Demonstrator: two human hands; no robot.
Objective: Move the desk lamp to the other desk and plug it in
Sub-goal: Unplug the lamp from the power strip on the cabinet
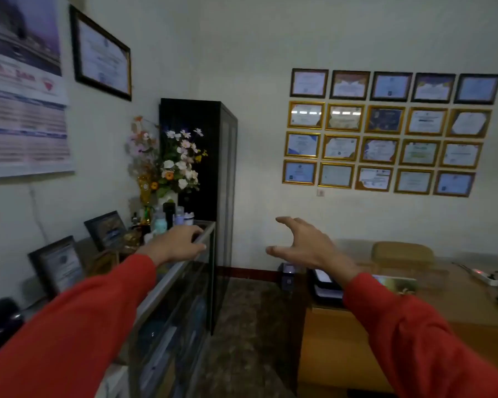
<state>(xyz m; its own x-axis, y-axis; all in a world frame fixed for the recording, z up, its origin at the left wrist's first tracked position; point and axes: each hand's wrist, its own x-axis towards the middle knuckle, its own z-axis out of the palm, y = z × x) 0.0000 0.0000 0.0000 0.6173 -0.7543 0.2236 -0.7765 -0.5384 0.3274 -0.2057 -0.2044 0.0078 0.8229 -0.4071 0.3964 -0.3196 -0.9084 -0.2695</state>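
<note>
No desk lamp shows clearly in this blurred view. My left hand [179,242] hovers over the metal top edge of a glass display cabinet [167,282], fingers loosely curled, holding nothing. My right hand [302,245] is raised in the air between the cabinet and the wooden desk [385,320], fingers spread, empty. On the desk's far right lies a white power strip [483,275] with a small red light. Both arms wear red sleeves.
A tall black cabinet [210,168] stands in the corner behind flowers in a vase [176,165], bottles and framed pictures. A dark rounded object [0,320] sits at the left edge. A tan chair [403,252] stands behind the desk. Framed certificates [385,130] cover the wall.
</note>
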